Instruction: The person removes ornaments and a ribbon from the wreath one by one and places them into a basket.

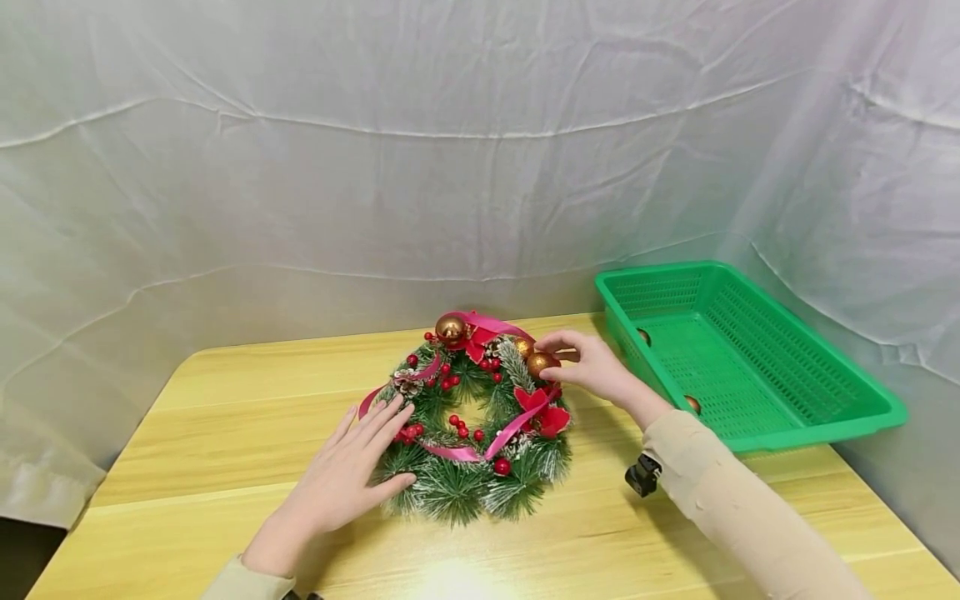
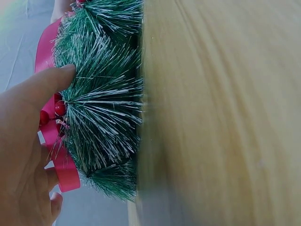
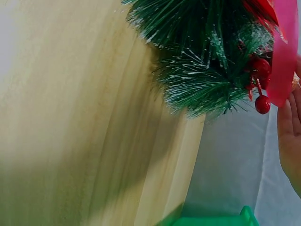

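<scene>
A green Christmas wreath lies on the table, trimmed with red berries, red flowers, pine cones and a pink ribbon. My left hand rests on its left side, fingers straight and thumb spread. In the left wrist view the thumb touches the pine tips. With thumb and fingers, my right hand pinches a glittery gold ball ornament at the wreath's upper right. Another glittery ball sits just behind it, and a shiny gold ball tops the wreath.
To the right stands a green plastic basket, with two reddish-gold balls, one of them a nearer ball, along its left side. The wooden table backs onto a pale hanging cloth.
</scene>
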A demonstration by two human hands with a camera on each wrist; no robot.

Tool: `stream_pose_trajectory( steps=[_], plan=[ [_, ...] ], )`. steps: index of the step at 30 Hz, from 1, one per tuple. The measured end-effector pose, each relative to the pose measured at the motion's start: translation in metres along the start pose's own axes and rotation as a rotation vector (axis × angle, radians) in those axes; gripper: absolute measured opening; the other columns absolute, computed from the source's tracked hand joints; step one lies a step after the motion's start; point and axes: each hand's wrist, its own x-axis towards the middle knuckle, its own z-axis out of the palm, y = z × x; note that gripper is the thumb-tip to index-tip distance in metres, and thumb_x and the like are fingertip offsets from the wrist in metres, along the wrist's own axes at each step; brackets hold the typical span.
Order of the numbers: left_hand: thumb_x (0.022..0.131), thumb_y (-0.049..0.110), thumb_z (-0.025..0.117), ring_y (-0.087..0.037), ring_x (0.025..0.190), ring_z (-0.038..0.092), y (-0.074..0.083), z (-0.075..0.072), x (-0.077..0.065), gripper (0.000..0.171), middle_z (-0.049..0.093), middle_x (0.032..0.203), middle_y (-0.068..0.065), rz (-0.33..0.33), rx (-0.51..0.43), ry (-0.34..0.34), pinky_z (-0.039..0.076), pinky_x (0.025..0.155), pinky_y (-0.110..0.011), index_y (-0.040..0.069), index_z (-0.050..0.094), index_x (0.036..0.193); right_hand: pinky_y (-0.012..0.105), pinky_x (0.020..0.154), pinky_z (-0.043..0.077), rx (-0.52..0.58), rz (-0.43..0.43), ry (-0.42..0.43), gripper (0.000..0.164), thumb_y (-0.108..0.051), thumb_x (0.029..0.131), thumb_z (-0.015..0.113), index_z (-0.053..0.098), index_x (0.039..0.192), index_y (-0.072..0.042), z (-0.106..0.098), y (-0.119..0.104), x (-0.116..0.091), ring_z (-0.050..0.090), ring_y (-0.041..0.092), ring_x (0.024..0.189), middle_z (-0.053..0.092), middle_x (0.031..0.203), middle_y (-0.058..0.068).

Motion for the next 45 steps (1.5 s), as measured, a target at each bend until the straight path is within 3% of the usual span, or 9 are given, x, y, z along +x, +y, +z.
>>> stream_pose_trajectory(
  steps=[11, 13, 18, 21, 29, 45],
  plan=[
    [0.088, 0.063, 0.051, -0.022, 0.143, 0.019, -0.001, 0.000, 0.000, 0.084, 0.018, 0.159, -0.002, -0.004, 0.002, -0.004, 0.001, 0.117, -0.045, 0.021, 0.020, 0.154, 0.047, 0.091, 0.050, -0.083, -0.027, -0.008, 0.043, -0.001, 0.079, 0.075, 0.062, 0.120, 0.002, 0.008, 0.002, 0.003, 0.058, 0.040, 0.109, 0.057, 0.121, 0.023],
    [0.089, 0.063, 0.051, -0.022, 0.143, 0.019, -0.001, 0.000, 0.000, 0.084, 0.017, 0.159, -0.002, -0.007, 0.000, -0.007, 0.001, 0.117, -0.045, 0.021, 0.020, 0.154, 0.049, 0.091, 0.050, -0.086, -0.026, -0.008, 0.042, 0.003, 0.080, 0.074, 0.061, 0.120, 0.004, 0.010, -0.008, 0.001, 0.058, 0.042, 0.109, 0.057, 0.121, 0.025],
    [0.089, 0.064, 0.050, -0.021, 0.143, 0.019, -0.001, 0.000, 0.000, 0.084, 0.017, 0.159, -0.001, -0.009, -0.001, -0.012, 0.001, 0.117, -0.045, 0.021, 0.020, 0.154, 0.050, 0.092, 0.049, -0.087, -0.010, -0.002, 0.041, 0.005, 0.081, 0.071, 0.059, 0.120, 0.008, 0.011, -0.007, 0.001, 0.056, 0.045, 0.110, 0.055, 0.122, 0.028],
    [0.089, 0.064, 0.049, -0.022, 0.143, 0.019, 0.000, -0.001, 0.000, 0.084, 0.016, 0.159, -0.002, -0.009, -0.001, -0.015, 0.001, 0.117, -0.045, 0.021, 0.020, 0.154, 0.046, 0.092, 0.050, -0.077, -0.015, 0.003, 0.041, 0.001, 0.081, 0.074, 0.062, 0.119, 0.004, 0.009, 0.003, 0.003, 0.057, 0.041, 0.111, 0.057, 0.121, 0.025],
    [0.089, 0.064, 0.050, -0.022, 0.143, 0.019, 0.000, -0.001, -0.001, 0.084, 0.016, 0.159, -0.001, -0.013, 0.002, -0.015, 0.003, 0.117, -0.047, 0.022, 0.019, 0.154, 0.042, 0.093, 0.050, -0.038, -0.032, 0.009, 0.039, -0.002, 0.081, 0.074, 0.063, 0.119, 0.002, 0.004, -0.004, -0.001, 0.058, 0.038, 0.112, 0.058, 0.121, 0.021],
    [0.088, 0.065, 0.049, -0.022, 0.143, 0.019, 0.001, -0.001, 0.000, 0.084, 0.018, 0.159, -0.001, -0.019, 0.001, -0.014, 0.003, 0.117, -0.046, 0.022, 0.020, 0.154, 0.035, 0.096, 0.048, -0.020, -0.063, 0.019, 0.042, -0.008, 0.081, 0.076, 0.062, 0.121, -0.002, -0.009, -0.032, -0.011, 0.057, 0.029, 0.114, 0.060, 0.121, 0.013]
  ],
)
